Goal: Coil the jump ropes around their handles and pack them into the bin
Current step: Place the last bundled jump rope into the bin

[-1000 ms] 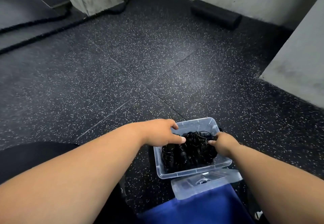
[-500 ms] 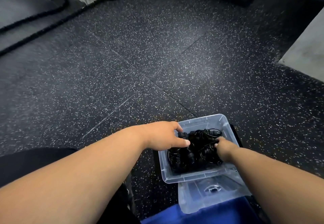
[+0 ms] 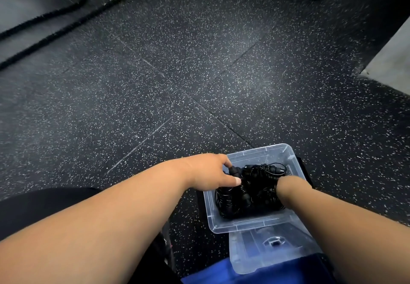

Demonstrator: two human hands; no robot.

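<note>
Left hand [image 3: 208,171] gripping a black handle [image 3: 234,171] at the far-left corner of the pile, thumb along the near side and fingers curled over the far side; right hand [image 3: 288,185] pushed down into the right side of the pile, fingers buried among the cords, so grip there impossible to judge. Jump ropes [image 3: 250,191] lying as a dense black mass of wound cord and handles inside the clear plastic bin [image 3: 233,225], filling most of its floor and rising close to the rim; one handle with a loose loop of cord [image 3: 275,167] sitting highest at the far side. Bin resting on speckled rubber floor [image 3: 177,84], with a clear lid [image 3: 266,252] just beside its near wall, partly over something blue [image 3: 255,272] at the lower edge of the view.

Stage, as judged: late. No loose rope visible on the floor near the bin; only a thick dark rope [image 3: 44,32] lying far off at upper left, seemingly unrelated. Coiling apparently finished for everything in view. Remaining, by the look of it: settling the last bundle, tucking the raised loop below the rim, withdrawing both hands, possibly fitting the lid. Count of ropes not readable from the tangle
</note>
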